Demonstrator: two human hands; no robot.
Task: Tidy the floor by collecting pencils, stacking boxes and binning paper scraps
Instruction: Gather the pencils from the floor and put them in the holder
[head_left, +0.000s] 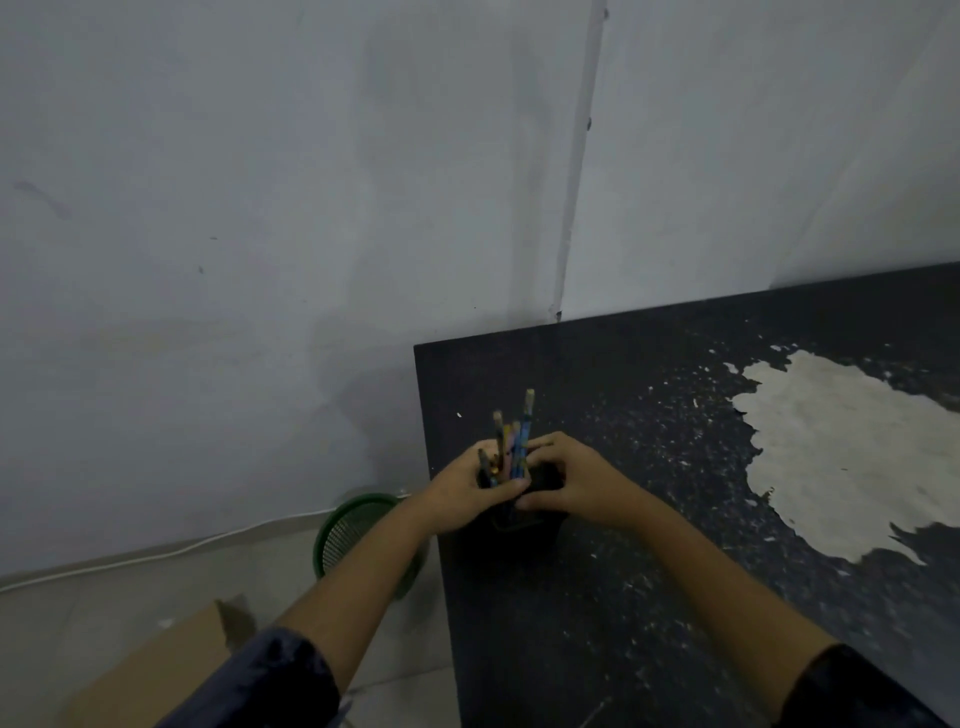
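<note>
Several coloured pencils (514, 441) stand upright in a black pencil holder (527, 519) on the dark table (675, 597), near its left edge. My left hand (467, 493) curls round the pencils at the holder's mouth. My right hand (571, 480) grips the holder from the right side, hiding most of it. The pencil tips poke up above both hands.
A green mesh bin (353, 530) stands on the tiled floor left of the table, against the wall. A brown cardboard box (156, 675) lies on the floor at bottom left. A white cable (130, 558) runs along the wall base. The tabletop has a large worn pale patch (841, 452).
</note>
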